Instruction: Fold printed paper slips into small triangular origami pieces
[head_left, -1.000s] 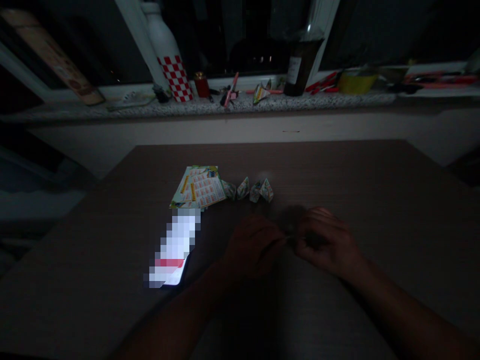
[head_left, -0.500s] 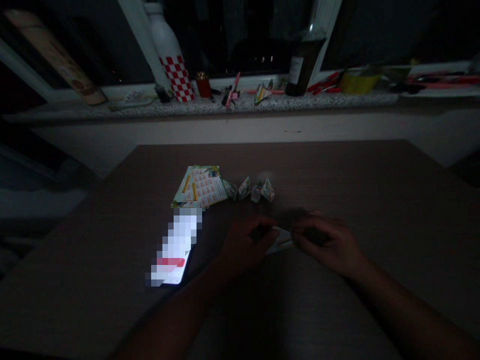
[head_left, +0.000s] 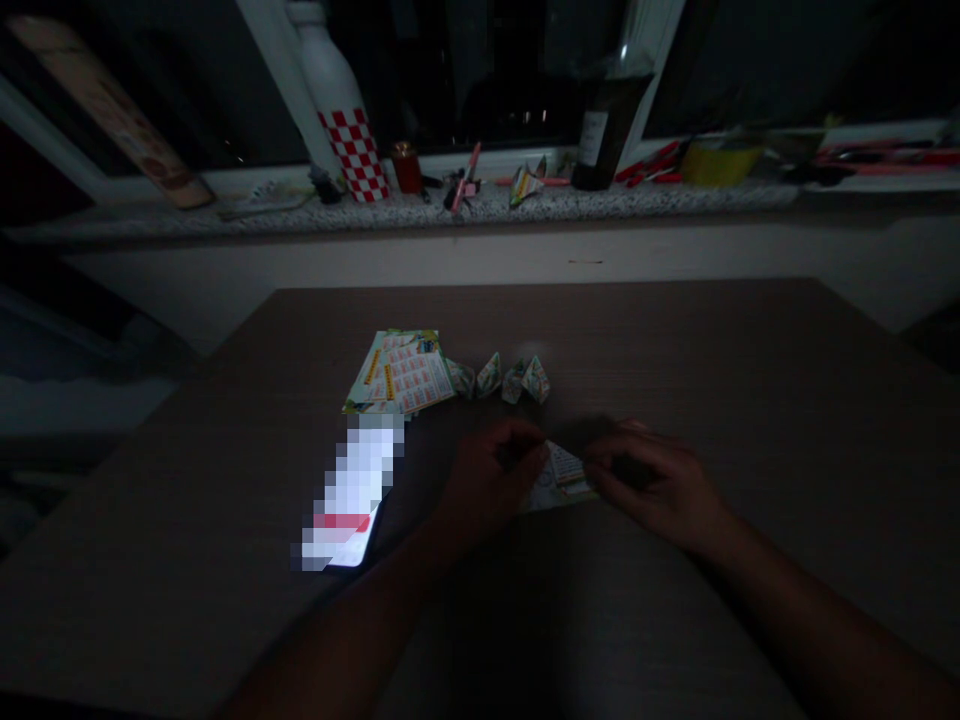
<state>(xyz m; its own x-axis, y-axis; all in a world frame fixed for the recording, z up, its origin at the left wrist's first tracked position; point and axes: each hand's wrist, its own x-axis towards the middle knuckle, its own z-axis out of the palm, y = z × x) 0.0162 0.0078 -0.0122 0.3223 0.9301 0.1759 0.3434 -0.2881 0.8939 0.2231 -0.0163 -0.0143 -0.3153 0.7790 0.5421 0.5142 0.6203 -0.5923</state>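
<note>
In dim light, a small printed paper piece (head_left: 561, 477) lies partly folded on the brown table (head_left: 750, 380). My left hand (head_left: 487, 485) pinches its left edge with curled fingers. The right edge is pinched by my right hand (head_left: 660, 485). Just beyond my hands stand several small folded paper shapes (head_left: 510, 380) in a row. A stack of printed paper sheets (head_left: 397, 372) lies to their left.
A lit phone (head_left: 351, 492) lies on the table left of my left hand. The windowsill (head_left: 480, 205) behind holds a red-checked white bottle (head_left: 337, 100), a dark bottle (head_left: 604, 125), a small red jar (head_left: 406, 167), pens and a folded paper shape (head_left: 525, 183).
The paper between my hands has come open and now shows as a wider piece. My left hand shifted slightly left and up; my right hand hardly moved.
</note>
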